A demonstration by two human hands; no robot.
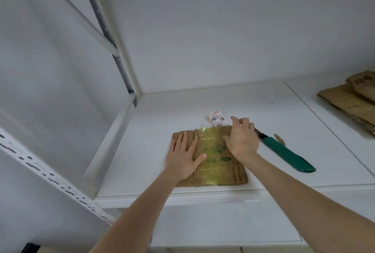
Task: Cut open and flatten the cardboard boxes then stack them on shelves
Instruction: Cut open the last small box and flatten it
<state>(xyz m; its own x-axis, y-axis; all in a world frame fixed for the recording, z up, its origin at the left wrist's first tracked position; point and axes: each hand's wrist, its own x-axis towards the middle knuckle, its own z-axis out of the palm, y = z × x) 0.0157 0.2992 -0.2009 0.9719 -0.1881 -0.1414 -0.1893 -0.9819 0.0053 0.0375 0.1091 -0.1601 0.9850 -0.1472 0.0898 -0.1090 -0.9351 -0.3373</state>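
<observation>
The flattened box (pixel 215 171) lies on the shelf (pixel 284 110) directly beneath both hands: the left hand (pixel 183 157) presses it with straight fingers (pixel 185 141), while the right hand (pixel 241 141) curls at its far right corner, grip indeterminable.

A single camera is sitting on the person's head, looking forward and down onto a white shelf (pixel 263 110). It is viewing from close in: both forearms are entering from the bottom edge, with the left hand (pixel 183 158) and right hand (pixel 242 141) meeting near mid-frame on a flattened box (pixel 219 169). The wide lens is also taking in the back wall (pixel 223 29) and a slotted post (pixel 50 175) at left.
</observation>
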